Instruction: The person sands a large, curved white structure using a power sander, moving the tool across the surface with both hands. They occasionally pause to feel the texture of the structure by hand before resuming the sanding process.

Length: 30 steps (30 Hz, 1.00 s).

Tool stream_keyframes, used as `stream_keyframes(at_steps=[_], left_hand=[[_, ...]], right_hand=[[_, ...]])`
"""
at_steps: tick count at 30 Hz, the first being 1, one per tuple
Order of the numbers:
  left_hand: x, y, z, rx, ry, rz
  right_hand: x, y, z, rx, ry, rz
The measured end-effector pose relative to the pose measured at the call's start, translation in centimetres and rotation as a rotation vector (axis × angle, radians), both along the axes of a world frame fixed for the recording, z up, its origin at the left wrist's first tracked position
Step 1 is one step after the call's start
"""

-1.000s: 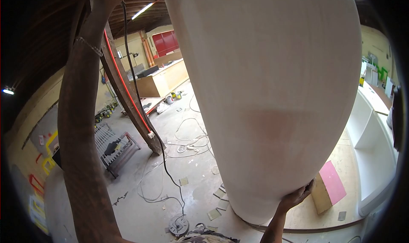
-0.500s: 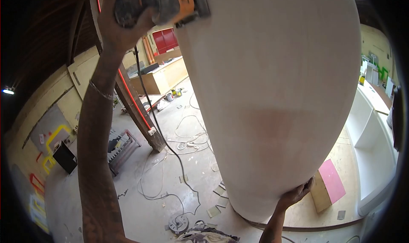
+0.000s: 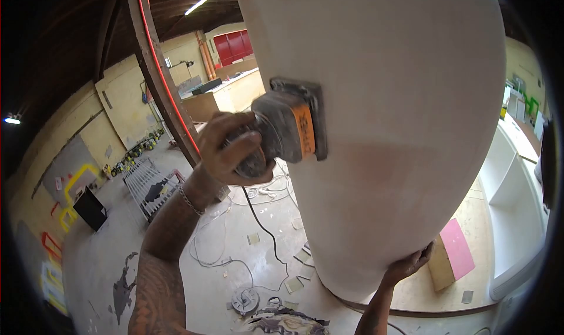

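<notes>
The left hand (image 3: 232, 150) had its fingers clamped around the grip of an orange-and-grey palm sander (image 3: 288, 129), whose flat pad lay pressed against the left flank of a tall, white, rounded column (image 3: 388, 88). A black cord (image 3: 264, 226) trailed from the sander down to the dusty concrete floor (image 3: 194, 276). Low on the column's lower right edge, the right hand (image 3: 408, 267) rested with fingers spread flat against the white face, gripping nothing. A pink-topped board (image 3: 455, 256) lay on the floor just beside that hand
</notes>
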State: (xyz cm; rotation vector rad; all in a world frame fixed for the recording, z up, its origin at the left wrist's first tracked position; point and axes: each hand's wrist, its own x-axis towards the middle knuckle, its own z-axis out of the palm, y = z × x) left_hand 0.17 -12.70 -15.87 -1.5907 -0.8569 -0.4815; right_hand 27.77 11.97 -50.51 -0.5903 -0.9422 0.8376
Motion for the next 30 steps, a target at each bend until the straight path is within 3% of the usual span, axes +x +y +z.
stream_keyframes(at_steps=[7, 12, 21, 26, 28, 30], left_hand=[[-0.5, 0.3, -7.7, -0.017, -0.124, -0.033], [0.2, -0.3, -6.6, -0.042, -0.094, 0.055], [1.8, 0.2, 10.0, 0.108, 0.032, -0.001], [0.2, 0.1, 18.3, 0.203, -0.145, 0.006], [1.9, 0.6, 22.3, 0.237, 0.059, 0.001], [2.5, 0.6, 25.8, 0.208, 0.091, -0.016]], right_hand=[[-0.1, 0.2, 0.1, -0.017, 0.068, 0.027], [0.5, -0.5, 0.5, -0.068, -0.063, -0.041], [0.2, -0.2, -0.4, 0.015, -0.003, -0.011], [0.4, -0.3, -0.5, 0.011, -0.025, -0.009], [0.5, 0.0, -1.1, 0.033, -0.031, -0.015], [0.6, -0.1, -1.1, 0.028, -0.051, -0.023]])
